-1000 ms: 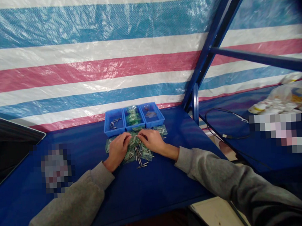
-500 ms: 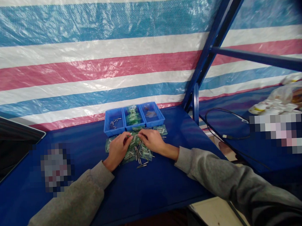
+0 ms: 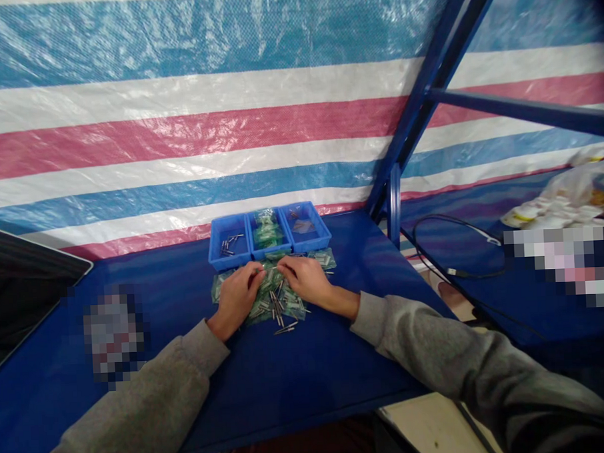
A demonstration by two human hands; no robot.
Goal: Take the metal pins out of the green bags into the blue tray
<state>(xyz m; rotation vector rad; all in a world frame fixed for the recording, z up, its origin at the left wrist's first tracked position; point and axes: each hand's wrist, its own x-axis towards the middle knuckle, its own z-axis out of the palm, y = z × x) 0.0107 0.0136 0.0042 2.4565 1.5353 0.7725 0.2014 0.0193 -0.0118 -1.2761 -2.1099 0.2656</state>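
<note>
My left hand [image 3: 237, 291] is closed in a pinch over the left side of a heap of small green-tinted plastic bags [image 3: 258, 311]. Opposite it, my right hand [image 3: 309, 279] pinches too, its fingertips a short gap from the left ones. Something small and pale shows at the fingertips, but I cannot make out what it is. Below and between the hands, several slim metal pins [image 3: 277, 306] lie loose on the bags. A few more metal pins [image 3: 286, 328] rest on the blue table at the near edge of the heap.
Behind the heap stand three joined blue bins: the left bin [image 3: 213, 247] has metal pins, the middle bin [image 3: 269, 252] green bags, the right bin [image 3: 317, 242] small clear pieces. A blurred-out item [image 3: 114, 335] lies left. Blue frame posts [image 3: 392, 206] and a black cable [image 3: 423, 248] are right.
The view has shifted very slightly. Both hands stay pinched over the heap in nearly the same place, with only slight finger movement.
</note>
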